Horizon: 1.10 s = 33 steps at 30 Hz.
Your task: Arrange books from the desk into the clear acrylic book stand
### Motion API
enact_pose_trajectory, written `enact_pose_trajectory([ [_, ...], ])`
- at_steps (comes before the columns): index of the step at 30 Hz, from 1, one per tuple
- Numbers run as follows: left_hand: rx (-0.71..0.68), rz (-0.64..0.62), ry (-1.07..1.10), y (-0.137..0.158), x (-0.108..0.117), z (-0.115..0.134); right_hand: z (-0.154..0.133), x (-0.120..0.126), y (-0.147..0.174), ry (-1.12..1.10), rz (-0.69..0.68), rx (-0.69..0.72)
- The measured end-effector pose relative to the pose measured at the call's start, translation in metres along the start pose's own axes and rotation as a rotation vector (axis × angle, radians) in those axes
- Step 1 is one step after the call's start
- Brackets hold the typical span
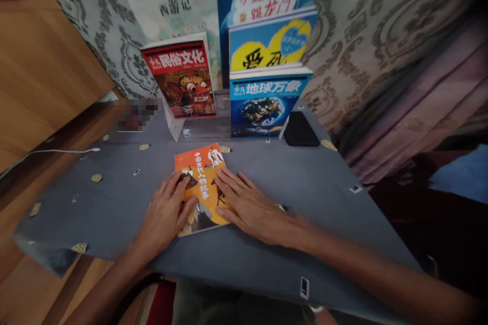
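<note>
An orange and yellow book (202,170) with white Chinese characters down its cover lies closed and flat on the cloth-covered table. My left hand (166,210) rests on the book's left side, fingers stretched out across the cover. On the opposite side, my right hand (249,208) lies flat over the cover's right part, its fingers extended too. Neither hand is wrapped around anything. Parts of the cover are hidden under the fingers. Behind the book stands a clear stand (208,129) with several upright books.
The stand holds a red book (183,81), a blue book with an earth picture (265,106) and taller books behind. A black phone (301,129) lies at its right. A white cable (64,151) reaches onto the table's left, near a wooden cabinet (49,56). Patterned wallpaper rises behind.
</note>
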<state>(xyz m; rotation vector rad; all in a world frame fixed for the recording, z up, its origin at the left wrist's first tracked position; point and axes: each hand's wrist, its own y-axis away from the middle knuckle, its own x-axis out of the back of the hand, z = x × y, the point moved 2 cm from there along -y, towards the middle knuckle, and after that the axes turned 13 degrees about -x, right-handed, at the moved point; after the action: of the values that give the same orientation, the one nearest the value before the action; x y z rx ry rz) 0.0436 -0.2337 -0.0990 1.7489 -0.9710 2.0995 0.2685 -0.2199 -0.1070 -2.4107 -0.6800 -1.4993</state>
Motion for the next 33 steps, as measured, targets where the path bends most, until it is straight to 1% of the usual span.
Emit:
enact_pose_trajectory([
  [3, 0.073, -0.036, 0.004, -0.001, -0.009, -0.021, 0.0, 0.01, -0.01, -0.015, -0.049, 0.012],
  [5, 0.088, -0.02, 0.01, -0.007, -0.016, -0.031, 0.0, 0.014, -0.028, -0.009, -0.034, -0.003],
  [7, 0.115, -0.007, 0.004, -0.015, -0.022, -0.039, 0.0, 0.015, -0.051, 0.009, 0.009, -0.039],
  [9, 0.18, -0.033, 0.006, -0.024, -0.028, -0.044, 0.0, 0.014, -0.076, 0.032, 0.037, -0.104],
  [11, 0.253, -0.075, 0.03, -0.032, -0.032, -0.048, 0.0, 0.011, -0.097, 0.035, 0.074, -0.208],
  [13, 0.283, -0.092, 0.07, -0.036, -0.035, -0.051, 0.001, 0.007, -0.111, 0.026, 0.121, -0.297],
  [14, 0.284, -0.08, 0.094, -0.037, -0.035, -0.052, 0.001, 0.006, -0.114, 0.023, 0.143, -0.322],
  [17, 0.265, 0.026, 0.212, -0.039, -0.035, -0.057, 0.002, 0.0, -0.118, 0.03, 0.18, -0.336],
  [19, 0.303, 0.144, 0.398, -0.042, -0.035, -0.06, 0.005, -0.002, -0.118, 0.039, 0.199, -0.333],
  [20, 0.368, 0.224, 0.553, -0.044, -0.035, -0.062, 0.006, -0.004, -0.117, 0.044, 0.209, -0.332],
  [23, 0.661, 0.475, 1.059, -0.049, -0.037, -0.068, 0.012, -0.006, -0.118, 0.042, 0.247, -0.326],
  [24, 0.743, 0.531, 1.168, -0.051, -0.038, -0.068, 0.013, -0.006, -0.118, 0.037, 0.258, -0.323],
  [25, 0.804, 0.566, 1.231, -0.053, -0.039, -0.068, 0.014, -0.007, -0.119, 0.03, 0.267, -0.317],
  [29, 0.931, 0.583, 1.315, -0.061, -0.043, -0.063, 0.016, -0.009, -0.121, -0.019, 0.29, -0.288],
  [33, 0.978, 0.578, 1.366, -0.069, -0.043, -0.053, 0.016, -0.011, -0.12, -0.12, 0.326, -0.292],
])
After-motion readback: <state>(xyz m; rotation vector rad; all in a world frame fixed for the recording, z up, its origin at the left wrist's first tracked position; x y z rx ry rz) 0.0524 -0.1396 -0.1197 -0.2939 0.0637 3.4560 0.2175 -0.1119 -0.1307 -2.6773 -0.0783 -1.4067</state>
